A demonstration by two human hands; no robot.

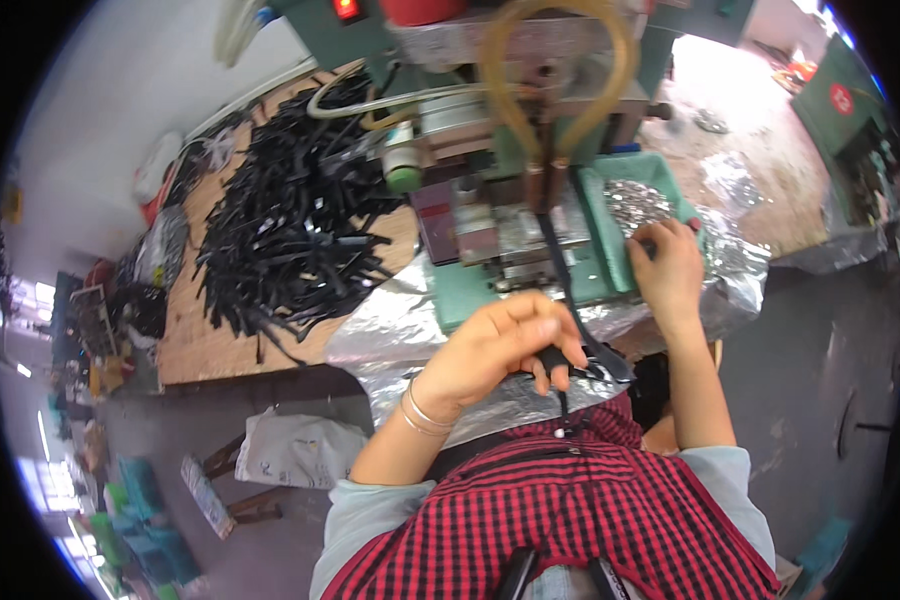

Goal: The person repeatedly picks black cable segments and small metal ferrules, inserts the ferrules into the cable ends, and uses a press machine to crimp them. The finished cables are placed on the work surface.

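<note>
My left hand (pixel 515 345) is closed, with a black strap (pixel 562 270) between its fingers. That strap runs up to the copper-coloured tips (pixel 540 185) of a bench machine. More black strap ends (pixel 605 365) hang by the fingers, over the foil-covered table edge. My right hand (pixel 667 265) is at the right side of a green tray (pixel 615 262), its fingers curled inward over the rim. Small shiny metal pieces (pixel 638 205) lie in that tray. Something dark shows by the right fingertips; what they hold is too small to tell.
A large heap of black straps (pixel 295 220) covers the wooden table at left. A white bottle with a green cap (pixel 402 165) stands against the machine. Yellowish hoses (pixel 625 60) loop above it. Below the table are a white sack (pixel 300 450) and a wooden stool (pixel 255 515).
</note>
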